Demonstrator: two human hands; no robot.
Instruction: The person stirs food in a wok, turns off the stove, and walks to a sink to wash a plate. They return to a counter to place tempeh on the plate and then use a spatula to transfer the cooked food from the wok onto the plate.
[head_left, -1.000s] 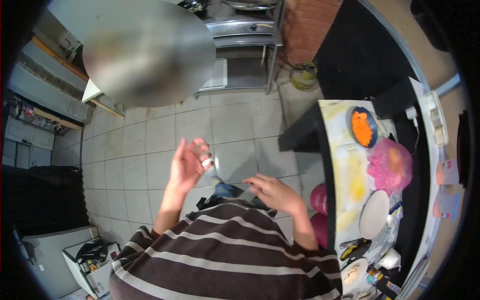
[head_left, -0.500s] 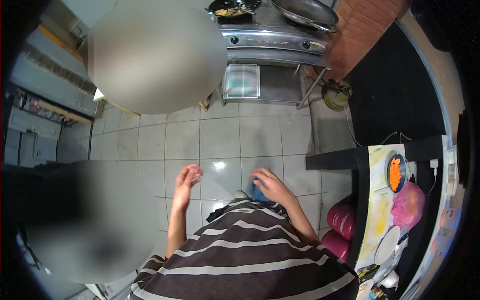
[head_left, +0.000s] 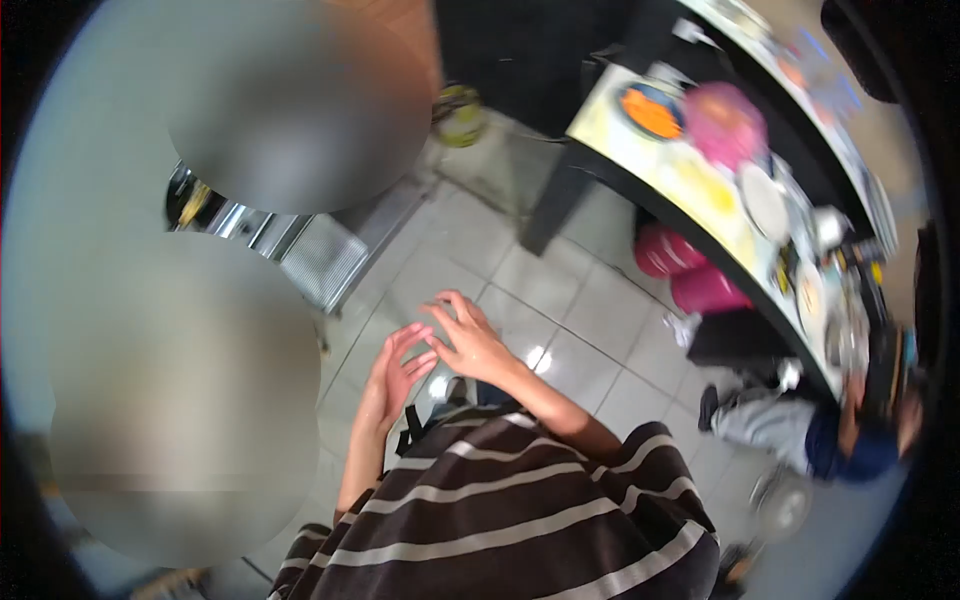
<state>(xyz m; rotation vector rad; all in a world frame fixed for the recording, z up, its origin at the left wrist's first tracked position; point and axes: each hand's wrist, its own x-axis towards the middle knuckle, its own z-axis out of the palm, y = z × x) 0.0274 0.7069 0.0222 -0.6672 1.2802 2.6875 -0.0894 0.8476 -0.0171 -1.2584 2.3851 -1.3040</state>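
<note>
In front of my striped shirt [head_left: 480,480], both hands hang in the air over the tiled floor [head_left: 590,330]. My left hand [head_left: 398,365] is open, palm turned inward, fingers stretched out and holding nothing. Close beside it, my right hand [head_left: 464,335] has its fingers spread and bent a little, also without anything in it. The fingertips of the two hands come near each other and overlap slightly in this view. Below them a shoe [head_left: 458,390] shows at the hem of the shirt.
A curved counter [head_left: 600,125] at right carries a plate of orange pieces [head_left: 652,110], a pink bag [head_left: 725,125] and a white plate [head_left: 764,203]. Pink containers [head_left: 665,252] stand underneath. A person [head_left: 850,450] is at its far end. A stove [head_left: 250,225] is partly hidden by blur.
My view has swung right, bringing the counter across and a person into sight, while the stove moved left. My hands have come closer together.
</note>
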